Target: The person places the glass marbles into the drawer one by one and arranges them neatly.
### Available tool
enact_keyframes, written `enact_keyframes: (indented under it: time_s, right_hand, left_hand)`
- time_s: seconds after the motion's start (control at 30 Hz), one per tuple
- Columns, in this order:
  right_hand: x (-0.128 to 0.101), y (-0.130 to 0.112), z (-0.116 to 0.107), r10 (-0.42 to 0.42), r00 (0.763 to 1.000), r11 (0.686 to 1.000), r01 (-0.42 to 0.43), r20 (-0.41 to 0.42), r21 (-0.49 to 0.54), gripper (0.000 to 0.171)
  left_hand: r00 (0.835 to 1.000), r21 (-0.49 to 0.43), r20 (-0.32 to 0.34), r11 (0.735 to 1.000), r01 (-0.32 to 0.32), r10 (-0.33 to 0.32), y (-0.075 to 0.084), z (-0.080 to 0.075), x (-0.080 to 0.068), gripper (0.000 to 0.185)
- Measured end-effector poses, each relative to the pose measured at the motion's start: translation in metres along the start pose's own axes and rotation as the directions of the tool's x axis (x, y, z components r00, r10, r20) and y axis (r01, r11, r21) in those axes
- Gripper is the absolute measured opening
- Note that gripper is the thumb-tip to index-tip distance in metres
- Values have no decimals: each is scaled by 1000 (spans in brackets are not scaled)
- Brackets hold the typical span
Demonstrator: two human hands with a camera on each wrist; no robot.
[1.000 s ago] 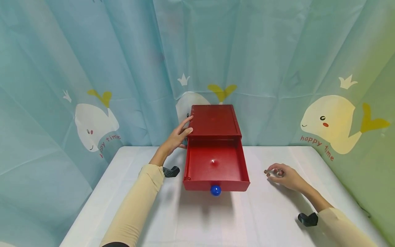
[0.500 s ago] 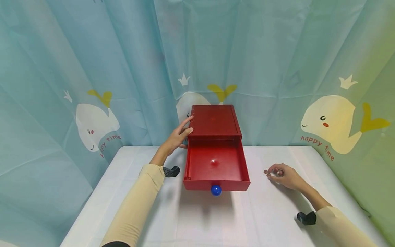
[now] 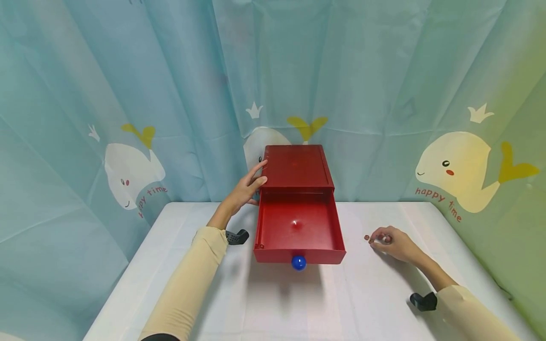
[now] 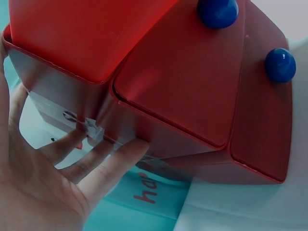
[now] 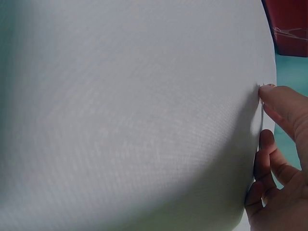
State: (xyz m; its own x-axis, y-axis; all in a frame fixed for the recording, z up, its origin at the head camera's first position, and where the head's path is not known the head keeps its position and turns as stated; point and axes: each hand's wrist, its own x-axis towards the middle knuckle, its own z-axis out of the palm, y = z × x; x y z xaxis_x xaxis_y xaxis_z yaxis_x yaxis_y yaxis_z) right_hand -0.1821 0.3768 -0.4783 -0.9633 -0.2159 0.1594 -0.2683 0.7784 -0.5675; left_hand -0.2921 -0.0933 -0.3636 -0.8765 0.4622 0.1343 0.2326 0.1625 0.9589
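Note:
A red drawer cabinet [image 3: 294, 166] stands at the back middle of the table, its top drawer [image 3: 294, 227] pulled out, with a blue ball knob [image 3: 299, 263]. My left hand [image 3: 241, 194] rests against the cabinet's left side, thumb near the top edge; in the left wrist view its fingers [image 4: 120, 161] lie spread along the side wall. To the right of the cabinet, my right hand [image 3: 394, 244] is low at the tabletop, thumb and forefinger appearing to pinch a small brown piece, mostly hidden. Another small reddish-brown round piece [image 3: 366, 237] lies just beyond the fingertips.
Two lower drawers with blue knobs [image 4: 280, 65] are closed in the left wrist view. A white cloth covers the table [image 3: 294, 312]. A blue-green curtain [image 3: 362, 71] with printed whales hangs close behind and at both sides.
The right fingertips have drawn slightly away from one small brown piece, which now shows apart from them. My left hand and the cabinet stay in place.

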Motion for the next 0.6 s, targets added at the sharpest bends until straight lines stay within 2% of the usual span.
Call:
enact_keyframes:
  time_s: [0.47, 0.6]
  right_hand:
    - [1, 2, 1, 28, 999, 1000, -28, 26, 3, 8]
    - [0, 1, -1, 11, 1000, 1000, -11, 25, -5, 7]
  left_hand:
    - [1000, -8, 2, 1000, 3, -3, 0, 0, 0, 65]
    - [1000, -10, 2, 1000, 6, -6, 0, 0, 0, 64]
